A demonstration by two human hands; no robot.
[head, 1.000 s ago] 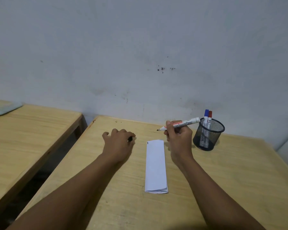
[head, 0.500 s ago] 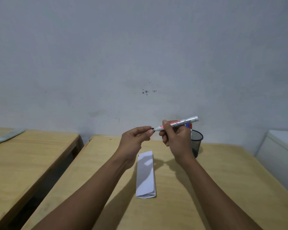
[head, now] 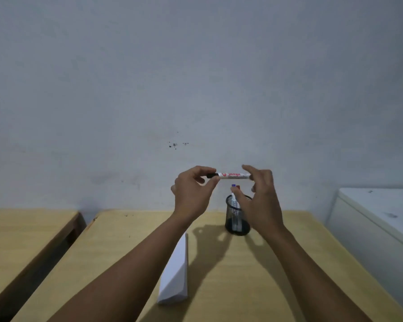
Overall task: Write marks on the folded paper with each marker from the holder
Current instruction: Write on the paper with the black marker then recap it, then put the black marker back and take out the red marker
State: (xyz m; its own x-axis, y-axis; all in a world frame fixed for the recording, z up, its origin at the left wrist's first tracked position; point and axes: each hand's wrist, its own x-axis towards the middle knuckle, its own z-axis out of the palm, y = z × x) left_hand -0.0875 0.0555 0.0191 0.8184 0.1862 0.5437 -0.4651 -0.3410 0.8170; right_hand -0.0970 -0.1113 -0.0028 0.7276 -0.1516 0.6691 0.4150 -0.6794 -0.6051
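A person's 2 bare forearms reach forward over a pale wooden table (head: pixel 289 263) toward a plain grey-white wall (head: pixel 196 66). Both hands are raised above the table at about 12 o'clock from the viewer.

The left hand (head: pixel 192 194) pinches the dark cap end of a white marker (head: pixel 233 175) between thumb and fingertips, closed firmly on it. The marker lies level, a slim round barrel with red printing. The right hand (head: pixel 260 201) is half open, fingers spread and curved around the barrel's other end; whether they touch it cannot be told.

Below the hands, at about 1 o'clock, a black wire-mesh holder (head: pixel 237 217), a small see-through cylinder, stands on the table. 2 more markers stand upright in it, a blue-capped marker (head: pixel 233 187) and a red-capped marker (head: pixel 238 187).

The folded paper (head: pixel 176 280) lies flat on the table at about 11 o'clock, near the viewer and well apart from the holder. It is a long narrow white strip with crisp folded edges. Any marks on it are blurred beyond telling.

Judging from this, 1 marker looks to be in the capping step, and the 2 in the holder may be left to use, so the task seems at most a third done.

A second wooden table (head: pixel 21 233) sits at 9 o'clock and a white cabinet (head: pixel 382 217) at 3 o'clock.
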